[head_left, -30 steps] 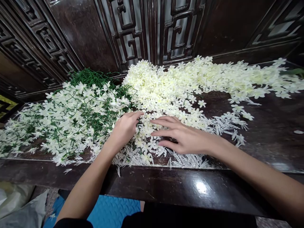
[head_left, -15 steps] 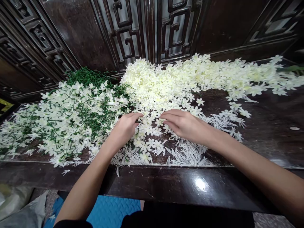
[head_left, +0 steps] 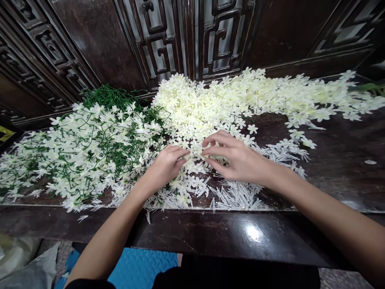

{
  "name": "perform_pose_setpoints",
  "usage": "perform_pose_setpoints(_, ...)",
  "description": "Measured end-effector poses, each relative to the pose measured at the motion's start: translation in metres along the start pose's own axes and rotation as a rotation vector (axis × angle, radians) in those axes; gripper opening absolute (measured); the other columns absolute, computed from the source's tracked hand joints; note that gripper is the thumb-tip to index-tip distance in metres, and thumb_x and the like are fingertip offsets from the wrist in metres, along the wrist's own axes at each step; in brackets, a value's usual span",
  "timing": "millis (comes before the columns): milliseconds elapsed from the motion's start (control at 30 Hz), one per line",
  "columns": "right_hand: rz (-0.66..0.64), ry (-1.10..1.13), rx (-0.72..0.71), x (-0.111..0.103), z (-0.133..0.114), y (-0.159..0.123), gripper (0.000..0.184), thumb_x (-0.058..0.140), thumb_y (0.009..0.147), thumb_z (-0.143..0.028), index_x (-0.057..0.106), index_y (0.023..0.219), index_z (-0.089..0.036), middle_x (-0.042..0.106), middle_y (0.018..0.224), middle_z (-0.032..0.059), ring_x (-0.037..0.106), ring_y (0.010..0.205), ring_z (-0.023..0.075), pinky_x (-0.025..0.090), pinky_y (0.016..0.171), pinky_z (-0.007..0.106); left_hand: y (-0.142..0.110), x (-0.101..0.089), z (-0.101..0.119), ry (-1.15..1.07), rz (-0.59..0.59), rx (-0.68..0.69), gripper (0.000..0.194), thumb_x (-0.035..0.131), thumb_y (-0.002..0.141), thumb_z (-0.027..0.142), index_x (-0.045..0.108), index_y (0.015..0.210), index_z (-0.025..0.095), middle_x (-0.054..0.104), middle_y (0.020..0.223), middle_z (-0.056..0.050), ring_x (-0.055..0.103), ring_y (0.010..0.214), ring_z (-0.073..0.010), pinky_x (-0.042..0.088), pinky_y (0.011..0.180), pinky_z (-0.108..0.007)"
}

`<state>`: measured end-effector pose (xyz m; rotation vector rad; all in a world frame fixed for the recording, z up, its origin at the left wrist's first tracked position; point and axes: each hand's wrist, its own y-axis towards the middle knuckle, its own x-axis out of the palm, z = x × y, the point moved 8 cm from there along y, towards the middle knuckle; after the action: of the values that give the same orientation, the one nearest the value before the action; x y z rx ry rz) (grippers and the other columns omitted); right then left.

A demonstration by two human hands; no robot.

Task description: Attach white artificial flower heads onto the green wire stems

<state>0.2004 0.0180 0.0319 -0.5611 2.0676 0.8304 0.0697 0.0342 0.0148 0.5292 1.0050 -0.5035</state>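
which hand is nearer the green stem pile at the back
Left. The left hand is in front and right of the green stem pile; the right hand is farther right.

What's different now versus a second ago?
The left hand moved right; the right hand moved farther from the bench edge and slightly right. Can't tell if either took hold of anything. White flowers and green stems at the back look unchanged.
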Motion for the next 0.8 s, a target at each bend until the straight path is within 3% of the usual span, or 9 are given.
perform_pose_setpoints(167, -0.318, 0.095, 0.011, 0.022, -0.010, -0.006, 0.018, 0.055, 0.081, -0.025, 0.067, 0.092, -0.019, 0.058, 0.106, 0.0076, 0.048, 0.109, 0.0267, 0.043, 0.095, 0.049, 0.003, -0.004, 0.005, -0.008, 0.086, 0.034, 0.018, 0.058, 0.087, 0.013, 0.065, 0.103, 0.014, 0.071, 0.096, -0.008, 0.064, 0.089, -0.0188, 0.054, 0.083, -0.039)
perform_pose_setpoints(300, -0.396, 0.088, 0.031, 0.032, -0.008, -0.009, 0.012, 0.056, 0.084, -0.027, 0.067, 0.083, -0.020, 0.058, 0.101, 0.0060, 0.047, 0.107, 0.0267, 0.044, 0.092, 0.050, 0.004, -0.018, 0.009, -0.122, 0.185, -0.013, 0.025, 0.060, 0.085, 0.011, 0.061, 0.110, 0.013, 0.071, 0.090, -0.007, 0.067, 0.080, -0.0151, 0.059, 0.075, -0.031)
perform_pose_setpoints(533, -0.362, 0.100, 0.096, 0.028, 0.000, -0.010, 0.013, 0.052, 0.089, -0.024, 0.063, 0.086, -0.019, 0.060, 0.089, 0.0051, 0.052, 0.095, 0.0213, 0.049, 0.086, 0.043, 0.002, -0.024, 0.002, -0.368, 0.221, -0.159, 0.016, 0.063, 0.083, 0.013, 0.064, 0.098, 0.018, 0.071, 0.093, -0.004, 0.068, 0.083, -0.0142, 0.062, 0.078, -0.031)
perform_pose_setpoints(667, -0.320, 0.166, 0.233, 0.022, 0.012, -0.008, 0.021, 0.046, 0.092, -0.029, 0.063, 0.090, -0.016, 0.063, 0.082, 0.0065, 0.058, 0.069, 0.0158, 0.054, 0.063, 0.035, 0.002, -0.019, -0.004, -0.537, 0.192, -0.247, 0.014, 0.065, 0.080, 0.010, 0.066, 0.093, 0.017, 0.071, 0.087, -0.004, 0.069, 0.077, -0.0129, 0.063, 0.072, -0.026)
perform_pose_setpoints(733, -0.256, 0.217, 0.266, 0.015, 0.014, -0.005, 0.025, 0.045, 0.093, -0.033, 0.064, 0.093, -0.016, 0.065, 0.079, 0.0060, 0.057, 0.058, 0.0136, 0.052, 0.053, 0.032, 0.003, -0.017, -0.004, -0.587, 0.177, -0.270, 0.014, 0.066, 0.079, 0.010, 0.066, 0.092, 0.016, 0.071, 0.087, -0.004, 0.069, 0.077, -0.0128, 0.063, 0.073, -0.026)
perform_pose_setpoints(800, -0.159, 0.263, 0.253, 0.004, 0.012, -0.001, 0.024, 0.049, 0.091, -0.034, 0.065, 0.093, -0.017, 0.068, 0.081, 0.0055, 0.059, 0.060, 0.0141, 0.052, 0.055, 0.033, 0.003, -0.015, -0.003, -0.632, 0.155, -0.279, 0.014, 0.068, 0.078, 0.011, 0.067, 0.091, 0.016, 0.071, 0.086, -0.004, 0.069, 0.077, -0.0131, 0.063, 0.073, -0.026)
